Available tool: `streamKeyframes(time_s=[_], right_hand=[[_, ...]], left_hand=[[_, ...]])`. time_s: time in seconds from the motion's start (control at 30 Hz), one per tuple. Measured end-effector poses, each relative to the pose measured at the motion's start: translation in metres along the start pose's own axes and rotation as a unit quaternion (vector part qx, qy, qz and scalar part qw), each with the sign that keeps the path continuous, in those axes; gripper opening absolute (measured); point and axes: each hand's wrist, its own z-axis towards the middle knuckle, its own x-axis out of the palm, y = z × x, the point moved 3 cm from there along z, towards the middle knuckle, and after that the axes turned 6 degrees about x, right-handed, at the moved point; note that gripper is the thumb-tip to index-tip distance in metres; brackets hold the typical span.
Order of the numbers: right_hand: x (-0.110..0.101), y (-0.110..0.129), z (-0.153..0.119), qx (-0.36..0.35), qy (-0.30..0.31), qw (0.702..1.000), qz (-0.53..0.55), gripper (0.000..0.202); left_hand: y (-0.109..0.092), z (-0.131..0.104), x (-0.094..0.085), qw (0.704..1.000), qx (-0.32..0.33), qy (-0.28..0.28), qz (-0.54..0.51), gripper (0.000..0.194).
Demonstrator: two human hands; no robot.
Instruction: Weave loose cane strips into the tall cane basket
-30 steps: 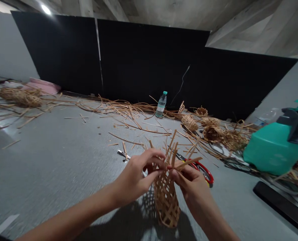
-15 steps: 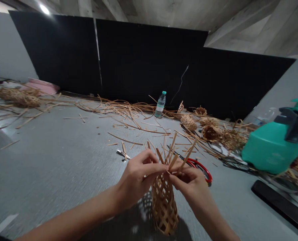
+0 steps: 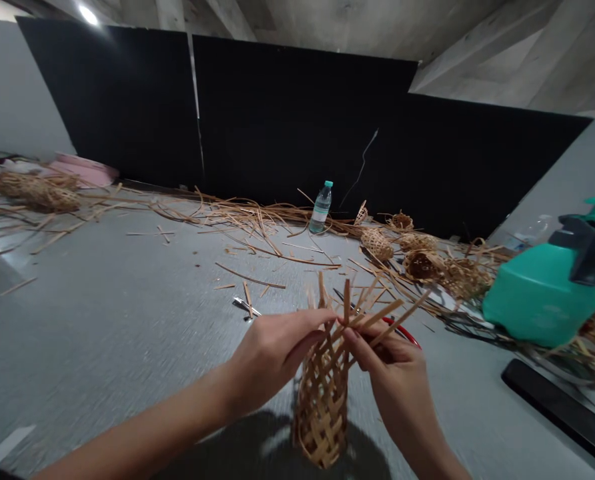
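Note:
A narrow woven basket [image 3: 322, 413] of flat tan strips hangs between my hands, its closed end toward me and loose strip ends fanning out at the top. My left hand [image 3: 277, 350] pinches strips at the basket's upper edge from the left. From the right, my right hand [image 3: 390, 353] grips the same edge, thumb pressed on the crossing strips. The fingertips of both hands nearly meet there. Behind my right hand, red-handled cutters [image 3: 402, 331] lie partly hidden. A slim metal tool [image 3: 246, 306] rests on the table beyond my left hand.
Long strips [image 3: 257, 217] lie along the black wall around a water bottle [image 3: 320, 208]. Small woven baskets [image 3: 422, 263] sit at the right, near a green spray bottle [image 3: 542, 293] and a black bar-shaped object [image 3: 557, 407]. More woven pieces [image 3: 37, 192] and a pink object [image 3: 85, 170] are far left.
The basket has turned and shifted slightly left, with its loose strips leaning more to the right. My left fingers have flattened over the edge, and my right hand covers more of the red handles.

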Motion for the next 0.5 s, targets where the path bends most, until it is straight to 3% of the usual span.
streamKeyframes(time_s=[0.13, 0.3, 0.5], right_hand=[[0.003, -0.002, -0.001, -0.016, 0.032, 0.999, 0.026, 0.009], [0.005, -0.001, -0.001, -0.051, 0.044, 0.998, 0.0, 0.019], [0.005, -0.002, 0.0, -0.005, 0.047, 0.999, -0.002, 0.005]], left_hand=[[0.001, 0.004, -0.003, 0.994, 0.039, 0.033, 0.099, 0.019], [0.009, 0.007, 0.0, 0.999, 0.017, 0.028, -0.008, 0.018], [0.016, 0.01, 0.002, 0.994, -0.07, 0.026, -0.083, 0.024]])
